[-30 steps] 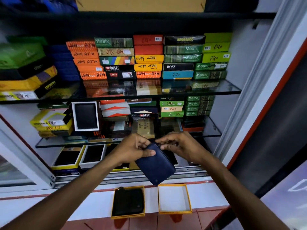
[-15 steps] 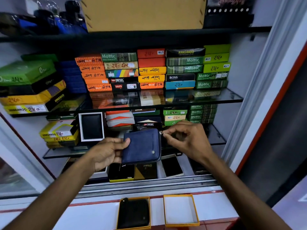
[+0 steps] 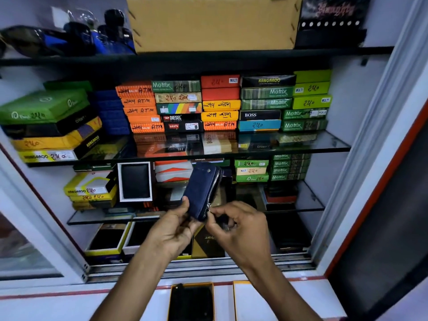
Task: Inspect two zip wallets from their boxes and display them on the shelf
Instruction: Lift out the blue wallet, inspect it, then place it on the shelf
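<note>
The upper glass shelf (image 3: 324,144) is packed with stacked coloured wallet boxes (image 3: 220,105), open only along its front edge. The middle glass shelf (image 3: 310,200) has bare glass at its right end; a white-framed black wallet (image 3: 135,181) blocks the left.

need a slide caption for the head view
Left hand holds a navy zip wallet upright while the right hand pinches its zipper pull before stacked wallet boxes.

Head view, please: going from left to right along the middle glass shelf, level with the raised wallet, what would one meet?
Yellow Kangaroo boxes → black wallet in its white box → blue zip wallet, held upright by the left hand → green Motrix boxes.
</note>
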Demonstrator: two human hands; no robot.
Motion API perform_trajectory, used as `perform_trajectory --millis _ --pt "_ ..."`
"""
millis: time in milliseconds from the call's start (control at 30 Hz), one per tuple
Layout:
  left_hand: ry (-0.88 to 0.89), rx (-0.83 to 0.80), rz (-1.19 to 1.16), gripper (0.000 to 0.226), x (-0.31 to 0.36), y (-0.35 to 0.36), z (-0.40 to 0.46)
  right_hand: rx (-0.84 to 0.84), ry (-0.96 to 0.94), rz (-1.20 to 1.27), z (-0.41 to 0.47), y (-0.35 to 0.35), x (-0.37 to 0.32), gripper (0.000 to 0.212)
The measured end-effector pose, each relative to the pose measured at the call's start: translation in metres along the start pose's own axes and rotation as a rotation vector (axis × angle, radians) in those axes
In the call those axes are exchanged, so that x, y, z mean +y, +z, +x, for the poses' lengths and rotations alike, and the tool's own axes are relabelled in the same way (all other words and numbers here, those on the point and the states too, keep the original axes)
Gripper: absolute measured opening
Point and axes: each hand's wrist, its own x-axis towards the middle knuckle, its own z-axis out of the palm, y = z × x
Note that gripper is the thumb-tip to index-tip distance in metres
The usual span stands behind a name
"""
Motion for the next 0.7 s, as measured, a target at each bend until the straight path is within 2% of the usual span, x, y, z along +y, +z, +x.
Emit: perform_trajectory --millis 300,467,600,700 --pt "0.057 -0.005 -0.092 0.017 -0.003 0.002 0.0 -0.065 -0.041 -0.147 0.004 -0.005 0.006 0.01" --pt "0.104 -0.016 0.055 0.015 -0.003 -0.012 0.003 -0.143 -0.052 -0.239 0.015 -0.016 0.013 0.019" --pt "0.161 -0.029 0.199 0.018 0.002 -0.029 0.0 -0.108 -0.015 -0.277 0.029 -0.032 0.026 0.015" --pt "0.189 -0.098 0.329 0.03 0.009 -0.034 -0.006 -0.147 -0.013 -0.243 0.035 -0.039 0.033 0.008"
